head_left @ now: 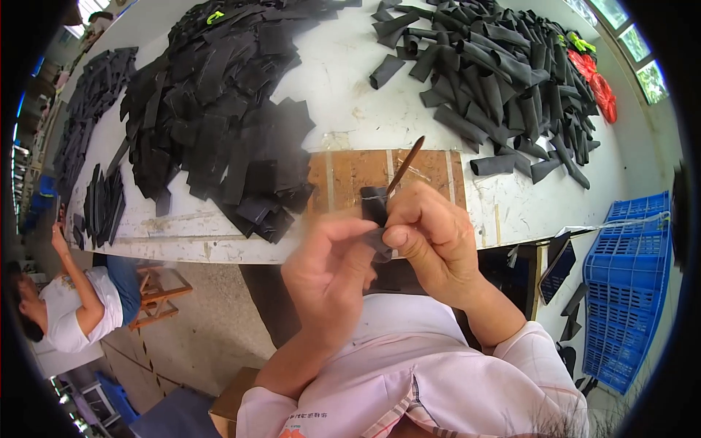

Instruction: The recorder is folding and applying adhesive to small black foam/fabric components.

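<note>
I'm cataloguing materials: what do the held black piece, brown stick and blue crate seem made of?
Black piece: perhaps matte fabric or rubbery sheet; it curls softly. Brown stick: smooth, slightly glossy; wood or metal unclear. Blue crate: likely satin moulded plastic, given its uniform lattice.

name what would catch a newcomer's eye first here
Probably the heap of flat black fabric-like pieces on the left of the white table, then the dark grey fabric-like tubes piled at right. Next, the left hand and right hand gripping a small black fabric-like piece near centre.
</note>
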Available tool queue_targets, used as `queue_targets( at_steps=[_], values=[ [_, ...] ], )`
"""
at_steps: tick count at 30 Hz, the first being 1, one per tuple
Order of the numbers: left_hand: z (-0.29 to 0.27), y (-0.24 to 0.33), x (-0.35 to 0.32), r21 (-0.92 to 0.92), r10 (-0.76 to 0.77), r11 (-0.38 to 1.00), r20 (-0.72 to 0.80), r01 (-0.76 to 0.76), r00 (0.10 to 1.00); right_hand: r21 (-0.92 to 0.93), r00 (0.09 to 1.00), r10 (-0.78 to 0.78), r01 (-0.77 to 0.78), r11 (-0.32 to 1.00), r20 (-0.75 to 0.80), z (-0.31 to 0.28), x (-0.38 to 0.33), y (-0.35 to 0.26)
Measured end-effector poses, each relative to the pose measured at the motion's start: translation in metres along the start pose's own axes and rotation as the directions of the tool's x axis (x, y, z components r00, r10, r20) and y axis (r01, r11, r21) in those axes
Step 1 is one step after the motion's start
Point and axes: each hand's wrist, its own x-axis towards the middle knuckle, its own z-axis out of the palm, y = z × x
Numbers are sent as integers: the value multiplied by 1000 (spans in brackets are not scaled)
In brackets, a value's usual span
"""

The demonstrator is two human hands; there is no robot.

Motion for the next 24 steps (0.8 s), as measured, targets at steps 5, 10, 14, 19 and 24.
queue_targets(
  at_steps=[5, 10, 14, 19, 24],
  values=[
    [4, 40, 40, -745, -113, 414, 529, 524, 841, 340, 994, 74, -95, 935, 75, -36, 25, -20],
    [13, 42, 61, -797, -151, -73, 603, 600, 783, 433, 969, 195, -241, 869, 150, -51, 52, -24],
    [20, -44, 66, -739, -368, -315, 673, 595, 641, 587, 845, 426, -533, 609, 324, -39, 40, 50],
    [16, -39, 63, -679, -241, -451, 718, 579, 653, 617, 875, 356, -483, 621, 327, -33, 44, 53],
    [8, -38, 59, -650, -62, -522, 674, 552, 736, 471, 861, 304, -483, 738, 407, -33, 57, 47]
  ],
)
